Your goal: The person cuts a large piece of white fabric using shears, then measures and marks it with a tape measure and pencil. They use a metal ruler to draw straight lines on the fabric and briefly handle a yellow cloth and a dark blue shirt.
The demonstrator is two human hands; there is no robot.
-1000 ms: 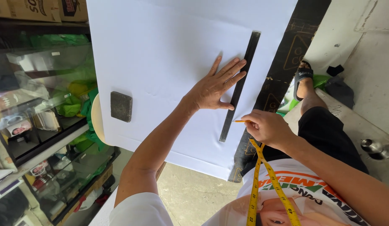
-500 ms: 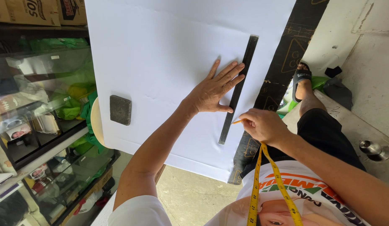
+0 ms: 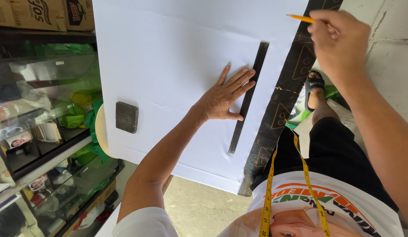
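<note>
The left hand (image 3: 223,97) is laid flat with fingers spread on a large white sheet of paper (image 3: 177,57), its fingertips pressed against a long, narrow black straightedge (image 3: 248,97) that lies lengthwise near the sheet's right edge. A slim orange pencil (image 3: 300,18) is pinched in the closed fingers of the right hand (image 3: 338,39), held raised beyond the straightedge's far end. A dark square block (image 3: 126,117) is set on the sheet's left side, and a yellow measuring tape (image 3: 269,197) is draped around the neck.

White sheet (image 3: 177,57), black ruler (image 3: 248,98), orange pencil (image 3: 300,18), yellow tape measure (image 3: 267,197).
</note>
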